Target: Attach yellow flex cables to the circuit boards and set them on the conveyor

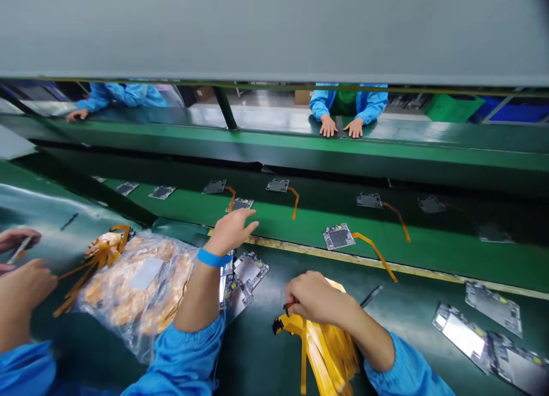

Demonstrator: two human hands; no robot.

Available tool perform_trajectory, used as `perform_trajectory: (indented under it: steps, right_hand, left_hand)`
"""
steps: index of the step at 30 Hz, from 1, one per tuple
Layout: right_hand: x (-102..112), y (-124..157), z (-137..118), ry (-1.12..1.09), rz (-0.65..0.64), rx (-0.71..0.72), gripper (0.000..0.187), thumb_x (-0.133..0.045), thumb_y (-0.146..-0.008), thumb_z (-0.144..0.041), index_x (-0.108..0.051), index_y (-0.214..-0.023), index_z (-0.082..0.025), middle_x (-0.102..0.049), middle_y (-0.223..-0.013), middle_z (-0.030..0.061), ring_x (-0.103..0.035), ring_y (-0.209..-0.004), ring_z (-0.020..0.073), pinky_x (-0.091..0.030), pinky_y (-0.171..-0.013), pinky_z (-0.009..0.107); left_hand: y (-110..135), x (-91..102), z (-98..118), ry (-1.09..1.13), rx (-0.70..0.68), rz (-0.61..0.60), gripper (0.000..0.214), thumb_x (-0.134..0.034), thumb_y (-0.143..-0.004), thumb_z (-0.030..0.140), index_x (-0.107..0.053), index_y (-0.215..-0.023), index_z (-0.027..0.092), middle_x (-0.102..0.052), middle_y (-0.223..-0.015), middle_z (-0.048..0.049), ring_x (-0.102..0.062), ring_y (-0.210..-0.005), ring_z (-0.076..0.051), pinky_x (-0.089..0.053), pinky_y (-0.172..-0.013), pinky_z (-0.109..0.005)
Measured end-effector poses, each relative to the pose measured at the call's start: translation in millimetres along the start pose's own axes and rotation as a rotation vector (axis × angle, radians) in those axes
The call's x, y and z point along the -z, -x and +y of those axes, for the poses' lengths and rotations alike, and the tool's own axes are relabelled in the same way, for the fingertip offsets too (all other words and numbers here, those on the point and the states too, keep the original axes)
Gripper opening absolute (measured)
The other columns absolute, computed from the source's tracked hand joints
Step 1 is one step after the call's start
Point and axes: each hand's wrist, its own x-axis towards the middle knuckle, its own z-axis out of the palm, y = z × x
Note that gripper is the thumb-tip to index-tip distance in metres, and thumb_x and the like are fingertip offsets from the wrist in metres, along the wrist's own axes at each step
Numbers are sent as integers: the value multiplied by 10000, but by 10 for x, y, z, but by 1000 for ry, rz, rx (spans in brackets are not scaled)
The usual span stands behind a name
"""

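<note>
My left hand (pixel 231 230) reaches out over the green conveyor belt (pixel 309 219), fingers spread and empty, just short of a small circuit board (pixel 240 204) with an orange flex cable. A blue band (pixel 213 258) circles that wrist. My right hand (pixel 315 298) is closed on a bundle of yellow-orange flex cables (pixel 321 344) lying on the near bench. A pile of circuit boards (pixel 246 273) sits between my two arms.
Several boards ride the belt, one (pixel 338 236) with a long orange cable. A clear bag of cables (pixel 137 287) lies at my left. Another person's hands (pixel 19 276) work at the far left. Two people in blue sleeves (pixel 343 104) stand opposite. More boards (pixel 493 327) rest at right.
</note>
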Motion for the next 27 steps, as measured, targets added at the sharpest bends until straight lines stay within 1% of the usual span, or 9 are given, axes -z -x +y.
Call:
perform_trajectory:
  steps: [3, 5, 9, 12, 15, 17, 21, 25, 27]
  right_hand:
    - [67, 62, 9, -26, 41, -26, 103, -709, -867, -194, -773, -927, -250, -814, -947, 22, -736, -896, 207, -392, -716, 274]
    - [126, 113, 2, -38, 61, -25, 89, -720, -868, -205, -777, -906, -262, -816, -929, 11, -736, -887, 204, -395, -717, 269]
    - [211, 215, -29, -84, 101, 3, 85, -735, -860, -216, -777, -913, -268, -819, -909, 0, -743, -874, 202, -396, -714, 266]
    - [234, 273, -47, -139, 159, 36, 117, -723, -867, -212, -777, -949, -275, -820, -901, -11, -749, -862, 196, -396, -710, 260]
    - [257, 307, -51, -184, 200, 54, 113, -702, -897, -231, -780, -960, -284, -818, -890, -15, -748, -852, 188, -404, -713, 252]
    - [277, 320, -44, -208, 237, 60, 117, -686, -916, -237, -780, -963, -286, -816, -890, -17, -744, -844, 181, -409, -718, 246]
    - [304, 329, -15, -243, 317, 60, 121, -685, -921, -227, -778, -973, -285, -805, -879, -21, -724, -807, 164, -405, -704, 231]
    - [321, 330, 10, -280, 386, 60, 125, -696, -914, -217, -778, -984, -280, -791, -857, -23, -700, -762, 149, -393, -675, 222]
    - [339, 331, 17, -297, 418, 59, 124, -692, -915, -207, -775, -979, -273, -781, -843, -26, -690, -745, 142, -393, -670, 221]
  left_hand:
    - [-180, 71, -270, -99, 23, -32, 448, -539, -968, 296, -615, -1396, 191, -643, -1434, -124, -594, -1322, -340, -495, -1060, -424]
    - [-339, 69, -358, -151, -1, -77, 469, -557, -935, 212, -612, -1400, 198, -618, -1467, -121, -565, -1359, -328, -468, -1097, -413]
    - [-650, -17, -354, -226, -83, -171, 661, -601, -825, 53, -552, -1463, 219, -477, -1601, -107, -448, -1473, -296, -431, -1139, -383]
    - [-804, -90, -294, -280, -112, -218, 754, -639, -770, 9, -520, -1484, 223, -452, -1610, -138, -415, -1488, -332, -462, -1105, -438]
    - [-890, -138, -255, -331, -126, -229, 742, -710, -776, 45, -516, -1474, 204, -498, -1553, -181, -486, -1416, -361, -489, -1066, -492]
    - [-926, -151, -242, -359, -129, -212, 628, -740, -851, 161, -534, -1444, 184, -539, -1493, -175, -554, -1331, -342, -506, -1048, -519]
    - [-957, -131, -222, -386, -113, -141, 414, -641, -986, 370, -591, -1343, 168, -606, -1362, -121, -632, -1180, -271, -556, -985, -507]
    - [-899, -72, -216, -339, -101, -91, 385, -655, -977, 360, -613, -1301, 158, -627, -1320, -120, -648, -1139, -258, -571, -953, -477]
    - [-830, -39, -216, -274, -104, -81, 285, -724, -912, 298, -687, -1158, 160, -661, -1244, -120, -662, -1116, -273, -556, -957, -444]
